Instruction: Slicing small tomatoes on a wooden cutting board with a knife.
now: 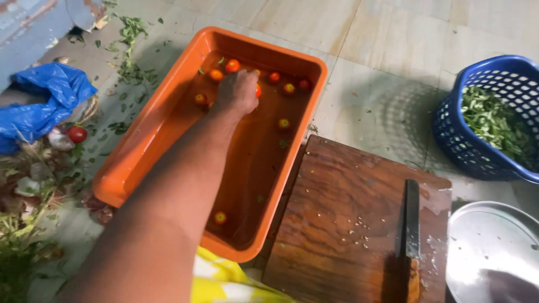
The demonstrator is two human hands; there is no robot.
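My left hand (238,92) reaches into the far end of an orange plastic tub (147,137) filled with water. Its fingers are curled down, closed around a small red tomato (257,90) that peeks out at the hand's right side. Several other small red and orange tomatoes float around it, such as one (232,65) by the far wall, one (284,123) to the right and one (220,217) at the near end. My right hand is out of view.
A wet wooden cutting board (342,224) lies right of the tub, with a dark knife (410,221) on it. A steel plate (494,252) sits at the bottom right. A blue basket (449,132) holds green leaves. At the left are a blue plastic bag (45,98), a loose tomato (77,134) and vegetable scraps.
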